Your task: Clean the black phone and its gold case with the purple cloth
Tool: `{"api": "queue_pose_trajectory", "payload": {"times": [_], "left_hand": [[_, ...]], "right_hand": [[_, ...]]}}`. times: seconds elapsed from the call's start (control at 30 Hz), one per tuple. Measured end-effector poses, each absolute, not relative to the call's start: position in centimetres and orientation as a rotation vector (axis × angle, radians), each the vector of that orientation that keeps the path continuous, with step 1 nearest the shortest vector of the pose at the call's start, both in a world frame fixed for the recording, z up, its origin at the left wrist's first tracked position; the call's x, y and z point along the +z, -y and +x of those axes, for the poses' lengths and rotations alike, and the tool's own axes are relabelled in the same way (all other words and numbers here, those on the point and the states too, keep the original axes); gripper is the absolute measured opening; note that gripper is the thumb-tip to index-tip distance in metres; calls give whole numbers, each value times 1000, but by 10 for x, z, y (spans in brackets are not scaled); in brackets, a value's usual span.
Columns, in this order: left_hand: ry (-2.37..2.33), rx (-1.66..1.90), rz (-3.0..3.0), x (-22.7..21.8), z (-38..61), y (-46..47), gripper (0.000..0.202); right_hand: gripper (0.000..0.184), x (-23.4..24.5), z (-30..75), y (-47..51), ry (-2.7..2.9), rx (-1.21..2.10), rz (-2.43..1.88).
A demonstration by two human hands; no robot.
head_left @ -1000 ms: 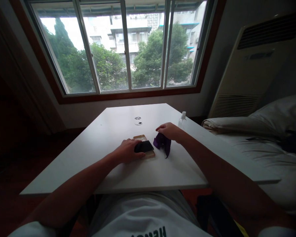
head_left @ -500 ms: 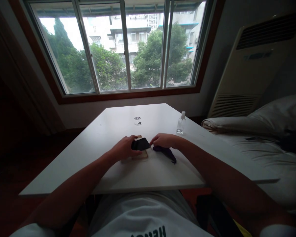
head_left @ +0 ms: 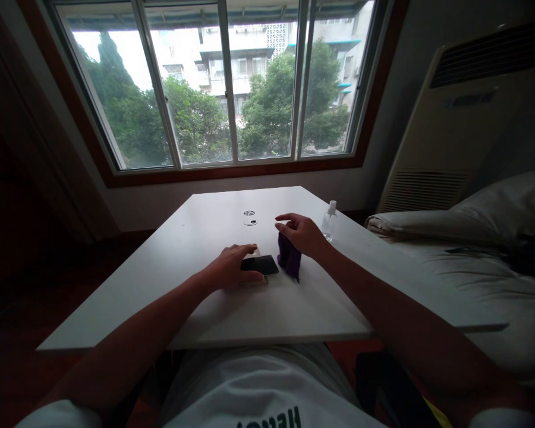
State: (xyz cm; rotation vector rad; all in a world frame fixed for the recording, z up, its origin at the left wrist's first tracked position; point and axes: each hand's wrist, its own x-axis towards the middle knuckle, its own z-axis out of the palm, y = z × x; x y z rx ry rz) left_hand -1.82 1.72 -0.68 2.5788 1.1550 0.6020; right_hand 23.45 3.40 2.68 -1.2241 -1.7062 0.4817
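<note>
A black phone (head_left: 262, 264) lies on a tan case (head_left: 253, 279) in the middle of the white table (head_left: 205, 238). My left hand (head_left: 228, 267) rests on the phone's left end and grips it with fingers curled over it. Just to the right, my right hand (head_left: 304, 233) is raised a little above the table. It holds a dark purple cloth (head_left: 289, 257) that hangs down from the palm, while the thumb and forefinger stick out to the left.
A small clear spray bottle (head_left: 329, 221) stands near the table's right edge, close behind my right hand. Two small round cable holes (head_left: 249, 217) sit further back. A bed with a pillow (head_left: 463, 220) lies right of the table. A window spans the far wall.
My right hand lifted the purple cloth off the table and moved back towards the bottle. My left hand has turned the phone slightly on the case.
</note>
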Motion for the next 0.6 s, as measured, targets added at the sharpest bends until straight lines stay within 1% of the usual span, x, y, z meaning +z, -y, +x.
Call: {"api": "queue_pose_trajectory", "payload": {"times": [0.07,0.13,0.27,0.3,0.37,0.47,0.6], "left_hand": [[-1138,719,2581,-6,-17,-16,76],[-1102,853,2546,-5,-15,-13,73],[-997,1034,2339,-2,-9,-5,78],[-973,1054,2277,-1,-7,-3,76],[-917,1051,2162,1,-6,-2,65],[-816,988,1966,2,-6,-4,46],[-790,993,1764,3,-9,-9,40]], "right_hand": [[44,30,230,-28,1674,577,-1094],[49,33,225,-20,1644,740,-966],[53,40,217,-7,1609,1047,-742],[54,41,217,-5,1615,1106,-704],[56,43,216,-2,1622,1202,-646],[55,44,218,-3,1589,1247,-585],[50,43,222,-8,1557,1196,-560]]}}
